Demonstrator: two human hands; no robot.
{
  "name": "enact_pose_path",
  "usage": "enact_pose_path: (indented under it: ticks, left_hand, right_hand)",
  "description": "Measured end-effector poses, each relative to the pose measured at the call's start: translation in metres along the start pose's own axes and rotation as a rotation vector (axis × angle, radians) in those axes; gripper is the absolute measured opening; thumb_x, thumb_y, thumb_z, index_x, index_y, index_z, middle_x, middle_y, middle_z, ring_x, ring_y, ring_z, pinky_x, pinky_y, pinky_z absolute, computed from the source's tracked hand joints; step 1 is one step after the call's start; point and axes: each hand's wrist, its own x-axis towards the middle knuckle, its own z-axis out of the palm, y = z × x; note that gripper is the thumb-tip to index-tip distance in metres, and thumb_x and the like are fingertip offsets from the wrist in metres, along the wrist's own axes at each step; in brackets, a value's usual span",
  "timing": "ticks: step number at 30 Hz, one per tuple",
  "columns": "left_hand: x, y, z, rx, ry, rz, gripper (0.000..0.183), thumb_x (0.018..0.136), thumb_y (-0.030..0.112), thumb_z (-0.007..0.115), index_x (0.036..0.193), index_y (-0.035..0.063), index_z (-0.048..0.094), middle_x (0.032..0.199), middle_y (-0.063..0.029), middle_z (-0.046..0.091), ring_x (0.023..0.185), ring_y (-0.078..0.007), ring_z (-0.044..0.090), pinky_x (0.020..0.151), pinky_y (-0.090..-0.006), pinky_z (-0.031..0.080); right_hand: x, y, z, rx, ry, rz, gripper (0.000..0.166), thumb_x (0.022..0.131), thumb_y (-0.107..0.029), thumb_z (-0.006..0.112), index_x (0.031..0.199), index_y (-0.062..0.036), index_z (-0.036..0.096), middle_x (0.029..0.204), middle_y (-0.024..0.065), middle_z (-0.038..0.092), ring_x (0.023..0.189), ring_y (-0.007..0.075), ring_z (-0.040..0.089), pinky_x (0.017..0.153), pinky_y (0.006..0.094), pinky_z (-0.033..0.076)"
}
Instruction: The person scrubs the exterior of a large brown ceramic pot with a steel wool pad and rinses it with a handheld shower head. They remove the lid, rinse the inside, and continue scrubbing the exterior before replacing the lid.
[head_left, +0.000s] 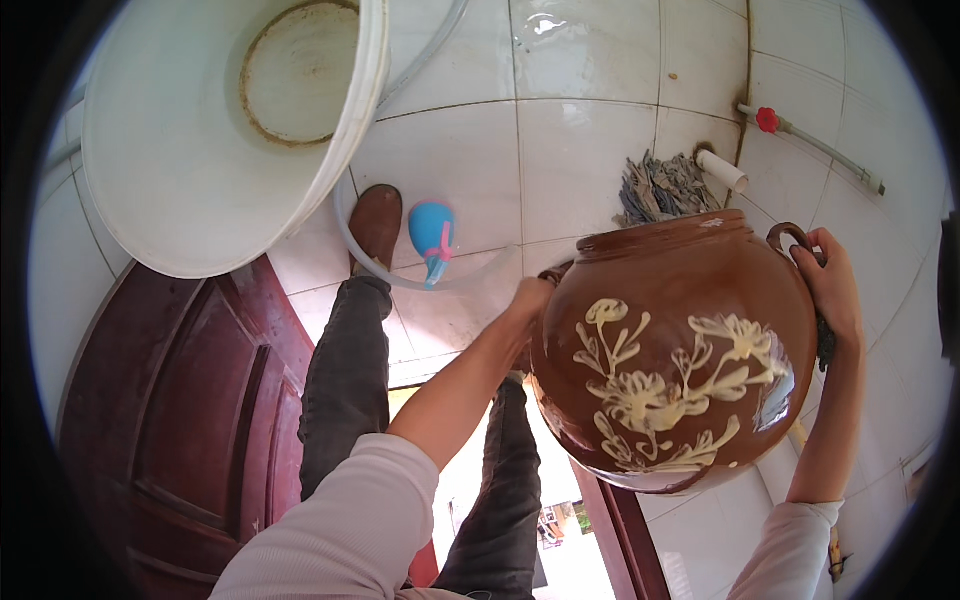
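A large brown glazed ceramic jar (675, 360) with cream raised flowers hangs tilted between my hands, its mouth towards the top of the view. My left hand (534, 300) grips the small loop handle on the jar's left side, partly hidden by the jar. On the other side, my right hand (829, 281) has its fingers around the right loop handle (789, 234). The inside of the jar cannot be seen.
A big white plastic tub (180, 150) stands upper left, near a clear hose (360, 259) and a blue spray bottle (431, 231). Beyond the jar lie a rag mop head (664, 187), a white pipe (722, 171) and a red-handled valve (766, 120). A dark red door (187, 420) stands lower left; the tiled floor looks wet.
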Motion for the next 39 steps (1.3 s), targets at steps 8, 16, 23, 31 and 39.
enact_pose_path:
  ticks: [8, 16, 23, 31, 39]
  left_hand:
    - [-0.027, 0.079, 0.003, -0.048, 0.202, 0.6, 0.046, 0.098, 0.028, 0.051, 0.059, 0.0041, 0.048, 0.058, 0.0014, 0.043, 0.057, -0.0084, 0.037, 0.049, -0.0294, 0.032]
    - [-0.048, 0.119, 0.001, 0.316, 0.489, 1.113, 0.052, 0.097, 0.043, 0.051, 0.061, 0.0075, 0.04, 0.059, 0.0043, 0.039, 0.058, -0.007, 0.035, 0.051, -0.0265, 0.032]
    - [-0.043, 0.166, 0.0, 0.388, 0.609, 1.339, 0.052, 0.1, 0.034, 0.051, 0.061, 0.0048, 0.033, 0.058, 0.0037, 0.032, 0.058, -0.0082, 0.029, 0.05, -0.0283, 0.029]
    - [-0.027, 0.201, 0.002, 0.51, 0.629, 1.438, 0.053, 0.099, 0.037, 0.052, 0.061, 0.0028, 0.037, 0.056, 0.0013, 0.034, 0.058, -0.0094, 0.031, 0.052, -0.0287, 0.032]
    - [-0.015, 0.223, 0.009, 0.621, 0.562, 1.543, 0.053, 0.098, 0.039, 0.053, 0.062, 0.0013, 0.043, 0.056, -0.0012, 0.036, 0.058, -0.0114, 0.032, 0.053, -0.0302, 0.034]
  right_hand:
    - [-0.041, 0.049, 0.029, 0.23, 0.319, 0.069, 0.026, 0.093, -0.024, 0.06, 0.077, -0.0037, 0.056, 0.065, -0.0036, 0.051, 0.061, 0.0058, 0.039, 0.056, 0.0237, 0.032]
    - [-0.037, 0.084, 0.09, 0.621, 0.531, 0.075, 0.032, 0.094, -0.033, 0.063, 0.076, -0.007, 0.057, 0.066, -0.0066, 0.05, 0.062, 0.0036, 0.041, 0.057, 0.0209, 0.032]
    - [0.009, 0.098, 0.154, 0.832, 0.525, -0.074, 0.031, 0.096, -0.03, 0.06, 0.078, -0.0054, 0.057, 0.067, -0.0062, 0.049, 0.066, 0.0041, 0.04, 0.059, 0.021, 0.033]
    - [0.038, 0.104, 0.195, 0.847, 0.542, -0.14, 0.026, 0.097, -0.025, 0.058, 0.082, -0.0044, 0.054, 0.071, -0.0048, 0.048, 0.071, 0.0066, 0.041, 0.065, 0.0218, 0.038]
    - [0.059, 0.106, 0.201, 0.763, 0.585, -0.152, 0.021, 0.096, -0.02, 0.058, 0.084, -0.003, 0.052, 0.07, 0.0023, 0.047, 0.07, 0.0108, 0.041, 0.066, 0.0248, 0.039]
